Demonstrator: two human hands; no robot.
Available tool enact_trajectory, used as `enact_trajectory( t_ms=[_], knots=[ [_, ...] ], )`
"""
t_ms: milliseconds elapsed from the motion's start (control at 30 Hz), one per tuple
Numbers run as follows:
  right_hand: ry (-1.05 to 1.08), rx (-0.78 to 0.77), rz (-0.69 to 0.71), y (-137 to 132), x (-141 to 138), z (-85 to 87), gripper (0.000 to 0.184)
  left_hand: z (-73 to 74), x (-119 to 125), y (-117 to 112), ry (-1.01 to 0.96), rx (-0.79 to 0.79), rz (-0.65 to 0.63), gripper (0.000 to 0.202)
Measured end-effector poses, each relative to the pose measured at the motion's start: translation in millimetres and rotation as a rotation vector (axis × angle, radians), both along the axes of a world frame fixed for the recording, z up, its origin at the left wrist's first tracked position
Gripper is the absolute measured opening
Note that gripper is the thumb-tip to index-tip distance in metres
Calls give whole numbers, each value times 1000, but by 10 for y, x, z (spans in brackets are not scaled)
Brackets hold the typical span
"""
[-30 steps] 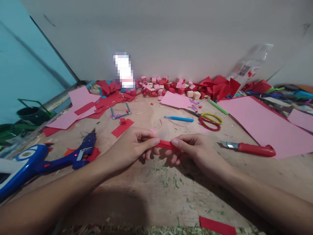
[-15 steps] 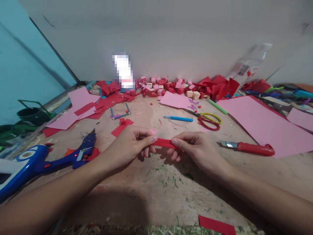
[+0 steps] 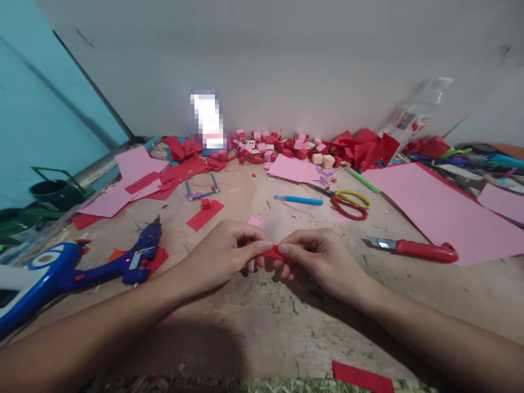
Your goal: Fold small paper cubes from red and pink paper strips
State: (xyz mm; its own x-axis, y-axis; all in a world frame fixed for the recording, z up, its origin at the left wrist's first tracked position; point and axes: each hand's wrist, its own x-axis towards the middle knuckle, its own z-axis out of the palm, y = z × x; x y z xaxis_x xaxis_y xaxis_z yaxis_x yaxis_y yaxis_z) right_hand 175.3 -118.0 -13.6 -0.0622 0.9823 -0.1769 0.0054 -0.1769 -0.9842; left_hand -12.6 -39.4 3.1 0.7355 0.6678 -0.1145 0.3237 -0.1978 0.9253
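Observation:
Between my two hands is a red paper strip (image 3: pixel 271 252), mostly covered by the fingers. My left hand (image 3: pixel 235 248) pinches its left end between thumb and fingers. The right end is pinched the same way by my right hand (image 3: pixel 313 251). Both hands hold it just above the wooden board (image 3: pixel 282 327), with the fingertips close together. Just beyond the left fingers lies a small pink paper piece (image 3: pixel 254 221). A red paper rectangle (image 3: pixel 206 214) with a small red piece on it lies farther left.
A blue glue gun (image 3: pixel 139 254) lies left of my hands, its red light on. Right of them is a red-handled utility knife (image 3: pixel 426 250). Scissors (image 3: pixel 347 203) and a blue pen-like tool (image 3: pixel 298 200) lie beyond. Small paper cubes (image 3: pixel 282 146) line the wall beside a bright, blurred-out screen (image 3: pixel 208 120).
My hands have come closer together and slightly nearer to me, so less of the red strip shows between the thumbs. More of the small pink piece behind them is visible.

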Motion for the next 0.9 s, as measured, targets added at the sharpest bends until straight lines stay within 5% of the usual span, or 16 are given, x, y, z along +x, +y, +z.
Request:
enact_trajectory(
  t_ms=[333, 600, 767, 900],
  knots=[
    [7, -35, -60, 6, 65, 34, 25, 38, -8, 11, 34, 10, 30, 35],
    [46, -52, -14, 40, 131, 62, 29, -34, -126, 69, -28, 869, -256, 17],
    [32, -70, -15, 27, 111, 52, 27, -72, -125, 37, 23, 851, -222, 16],
    [-188, 99, 16, -2, 96, 41, 27, -74, -113, 22, 21, 762, -161, 17]
  ],
)
